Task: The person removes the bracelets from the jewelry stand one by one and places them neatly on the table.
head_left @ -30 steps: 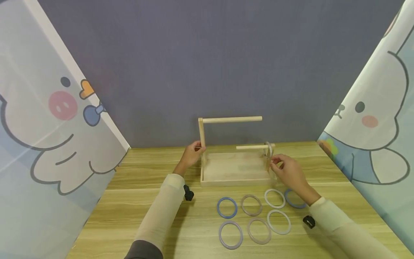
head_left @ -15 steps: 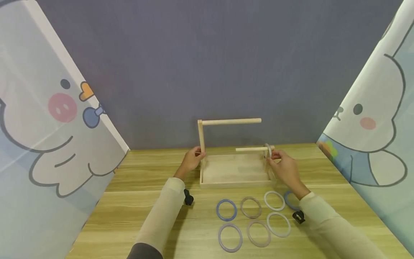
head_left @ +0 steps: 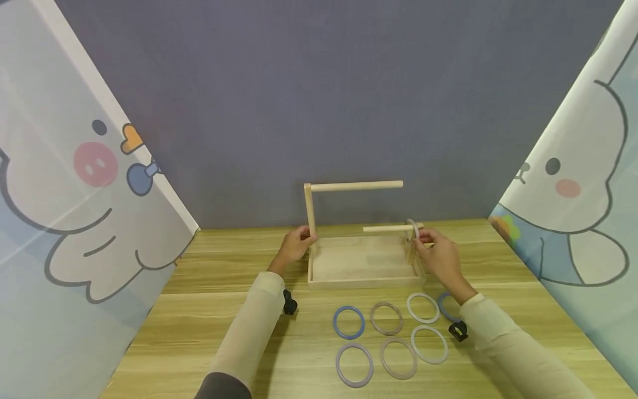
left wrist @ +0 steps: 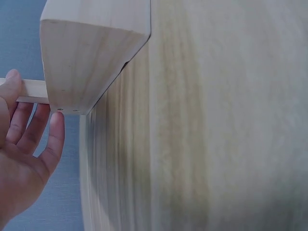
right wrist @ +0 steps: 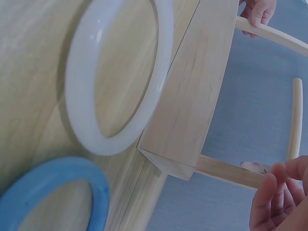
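Note:
A wooden rack with a shallow tray base (head_left: 366, 283) stands at the back, with a tall bar (head_left: 356, 185) on its left post (head_left: 310, 210) and a lower bar (head_left: 386, 228) on its right post (right wrist: 231, 172). My left hand (head_left: 294, 246) grips the left post low down, thumb in front; the left wrist view shows the fingers (left wrist: 36, 127) around it by the base. My right hand (head_left: 440, 256) pinches a greyish bangle (head_left: 412, 224) that encircles the lower bar near its right end. The right wrist view shows just a sliver of this bangle (right wrist: 255, 167) behind the post.
On the wooden table before the rack lie several bangles: blue (head_left: 349, 322), brown (head_left: 386, 318), white (head_left: 423, 308), lavender (head_left: 354, 364), pinkish (head_left: 398, 358) and another white (head_left: 430, 344). A blue bangle (head_left: 447, 307) is partly behind the right forearm. A grey wall stands behind.
My right hand has moved slightly left and up, closer in on the bangle at the lower bar. My left hand stays on the left post, a little lower.

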`<state>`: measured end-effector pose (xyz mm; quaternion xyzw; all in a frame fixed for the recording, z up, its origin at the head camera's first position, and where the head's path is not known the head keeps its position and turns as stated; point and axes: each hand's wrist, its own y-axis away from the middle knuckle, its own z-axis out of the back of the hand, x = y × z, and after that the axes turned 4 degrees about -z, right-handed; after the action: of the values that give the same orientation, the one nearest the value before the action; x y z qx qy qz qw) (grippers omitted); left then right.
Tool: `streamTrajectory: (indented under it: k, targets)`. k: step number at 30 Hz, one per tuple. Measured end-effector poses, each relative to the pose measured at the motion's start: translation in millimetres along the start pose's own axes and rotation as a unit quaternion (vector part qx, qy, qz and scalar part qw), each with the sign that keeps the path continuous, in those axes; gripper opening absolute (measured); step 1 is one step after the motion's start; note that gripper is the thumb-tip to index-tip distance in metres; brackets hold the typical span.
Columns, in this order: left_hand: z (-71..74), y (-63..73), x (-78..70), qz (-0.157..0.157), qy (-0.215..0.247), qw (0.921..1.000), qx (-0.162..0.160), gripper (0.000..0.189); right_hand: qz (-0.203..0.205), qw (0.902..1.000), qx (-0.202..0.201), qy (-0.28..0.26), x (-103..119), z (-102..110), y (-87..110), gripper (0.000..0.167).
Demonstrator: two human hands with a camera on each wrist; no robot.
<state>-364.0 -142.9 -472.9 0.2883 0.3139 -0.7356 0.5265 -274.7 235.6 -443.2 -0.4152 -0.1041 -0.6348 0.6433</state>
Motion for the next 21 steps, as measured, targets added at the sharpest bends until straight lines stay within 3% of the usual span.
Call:
streamTrajectory:
  k: [10, 21]
  targets:
    - [0.1, -0.8, -0.4, 0.004, 0.0, 1.0, 0.006, 0.037, 0.009, 0.9999, -0.01, 0.005, 1.5, -0.1, -1.1, 0.018]
    - [-2.6, -4.4, 3.8, -0.013, 0.004, 0.9998, -0.016, 0.026, 0.011, 0.9998, -0.017, -0.005, 7.4, 2.3, -2.2, 0.019]
